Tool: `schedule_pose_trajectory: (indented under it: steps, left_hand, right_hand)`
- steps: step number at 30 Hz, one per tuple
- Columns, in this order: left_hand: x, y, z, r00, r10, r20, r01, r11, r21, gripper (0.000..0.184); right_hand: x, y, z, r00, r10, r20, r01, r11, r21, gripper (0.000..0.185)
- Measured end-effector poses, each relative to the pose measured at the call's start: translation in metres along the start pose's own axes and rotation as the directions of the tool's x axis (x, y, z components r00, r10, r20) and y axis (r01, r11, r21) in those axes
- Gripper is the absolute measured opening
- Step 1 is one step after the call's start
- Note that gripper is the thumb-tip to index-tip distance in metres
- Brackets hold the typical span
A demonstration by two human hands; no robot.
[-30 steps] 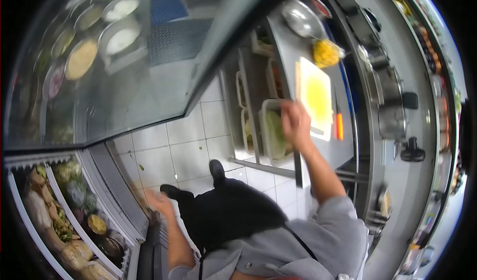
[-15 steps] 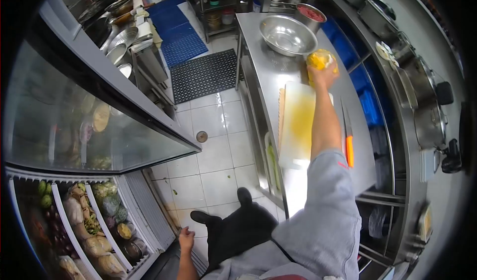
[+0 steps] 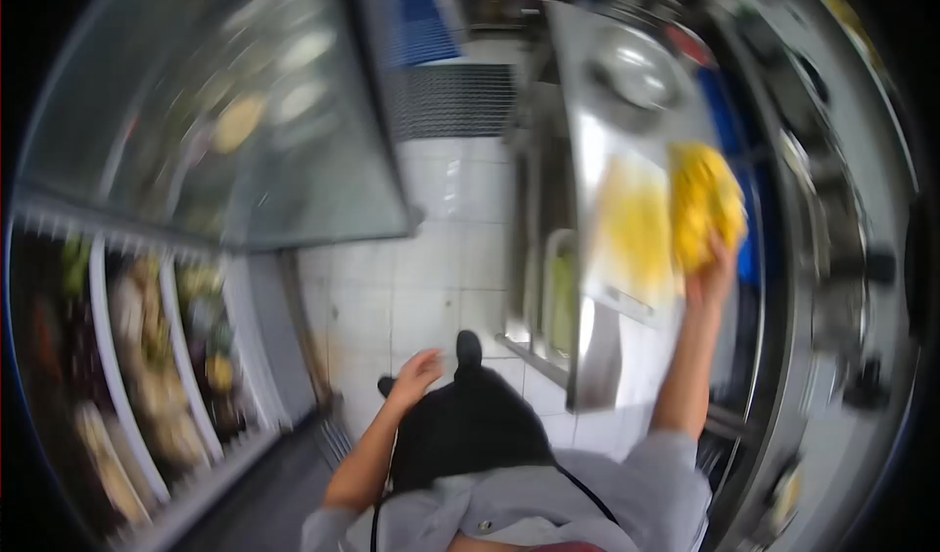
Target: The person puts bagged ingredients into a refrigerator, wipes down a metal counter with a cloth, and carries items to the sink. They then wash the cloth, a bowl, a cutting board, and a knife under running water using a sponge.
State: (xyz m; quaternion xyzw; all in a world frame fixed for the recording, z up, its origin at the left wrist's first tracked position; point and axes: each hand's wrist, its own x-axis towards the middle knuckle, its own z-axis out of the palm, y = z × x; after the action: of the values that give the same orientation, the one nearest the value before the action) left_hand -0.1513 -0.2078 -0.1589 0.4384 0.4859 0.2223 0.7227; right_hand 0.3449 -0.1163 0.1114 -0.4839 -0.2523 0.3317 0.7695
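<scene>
My right hand (image 3: pixel 713 276) grips a plastic bag of yellow food (image 3: pixel 703 200) by its near end, above the right side of the steel table. The bag hangs over the right edge of a white cutting board (image 3: pixel 627 244), which carries a broad yellow stain. What exactly fills the bag is too blurred to tell. Over the dark apron, my left hand (image 3: pixel 419 374) is held out with loose fingers and nothing in it. The orange-handled knife seen earlier cannot be made out now.
A steel bowl (image 3: pixel 636 68) stands at the table's far end, beside a container with red contents (image 3: pixel 691 45). To my left, a glass fridge door (image 3: pixel 264 151) stands ajar above shelves of bagged produce (image 3: pixel 157 346). Pots line the shelf at right.
My right hand has brought the yellow bag back from near the bowl toward me. My left hand has risen and moved right, over the apron. The head view has turned, blurring things.
</scene>
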Motion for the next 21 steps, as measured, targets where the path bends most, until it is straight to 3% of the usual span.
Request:
schedule_pose_trajectory:
  steps: [1, 2, 4, 6, 7, 9, 11, 12, 15, 18, 19, 21]
  left_hand:
    - [-0.005, 0.055, 0.026, 0.996, -0.021, 0.086, 0.036, 0.982, -0.187, 0.049]
    - [0.001, 0.055, 0.040, 0.984, 0.004, 0.180, 0.044, 0.965, -0.258, 0.053]
    - [-0.007, 0.097, 0.060, 0.939, 0.220, 0.263, -0.133, 0.940, -0.315, 0.075]
    - [-0.036, 0.150, 0.062, 0.959, 0.213, 0.187, -0.077, 0.832, -0.549, 0.097]
    - [-0.040, 0.144, 0.064, 0.971, 0.219, 0.095, -0.087, 0.695, -0.713, 0.104]
    - [-0.035, 0.115, 0.053, 0.959, 0.280, -0.037, -0.160, 0.429, -0.889, 0.103]
    - [-0.036, 0.063, 0.011, 0.980, 0.149, -0.131, -0.165, 0.246, -0.955, 0.096]
    - [-0.043, 0.042, -0.014, 0.981, 0.103, -0.165, -0.182, 0.183, -0.966, 0.089]
    - [-0.060, -0.007, -0.073, 0.944, -0.007, -0.328, -0.325, 0.124, -0.938, 0.081]
    - [-0.059, -0.049, -0.140, 0.852, -0.114, -0.511, -0.481, 0.216, -0.850, 0.079]
    - [-0.057, -0.056, -0.164, 0.795, -0.171, -0.583, -0.530, 0.272, -0.803, 0.078]
    - [-0.049, -0.079, -0.224, 0.691, -0.108, -0.714, -0.629, 0.397, -0.669, 0.072]
  right_hand:
    - [-0.038, -0.004, 0.007, 0.993, 0.099, 0.065, -0.100, 0.995, 0.017, 0.063]
    - [-0.071, -0.004, 0.022, 0.980, 0.156, 0.122, -0.161, 0.986, 0.033, 0.069]
    - [-0.127, 0.025, 0.047, 0.926, 0.226, 0.302, -0.243, 0.970, 0.022, 0.074]
    - [-0.180, 0.071, 0.070, 0.884, 0.307, 0.352, -0.305, 0.950, -0.064, 0.086]
    - [-0.208, 0.098, 0.090, 0.871, 0.351, 0.343, -0.313, 0.936, -0.161, 0.081]
    - [-0.257, 0.152, 0.124, 0.811, 0.399, 0.428, -0.221, 0.886, -0.406, 0.066]
    - [-0.295, 0.209, 0.140, 0.690, 0.327, 0.645, 0.111, 0.834, -0.541, 0.064]
    - [-0.310, 0.226, 0.158, 0.590, 0.353, 0.726, 0.158, 0.831, -0.533, 0.067]
    - [-0.341, 0.247, 0.208, 0.346, 0.393, 0.852, 0.264, 0.831, -0.490, 0.069]
    - [-0.375, 0.294, 0.180, 0.301, 0.609, 0.734, 0.072, 0.753, -0.654, 0.070]
    - [-0.385, 0.317, 0.156, 0.293, 0.665, 0.687, 0.120, 0.687, -0.716, 0.064]
    - [-0.410, 0.359, 0.090, 0.267, 0.766, 0.585, 0.226, 0.540, -0.811, 0.059]
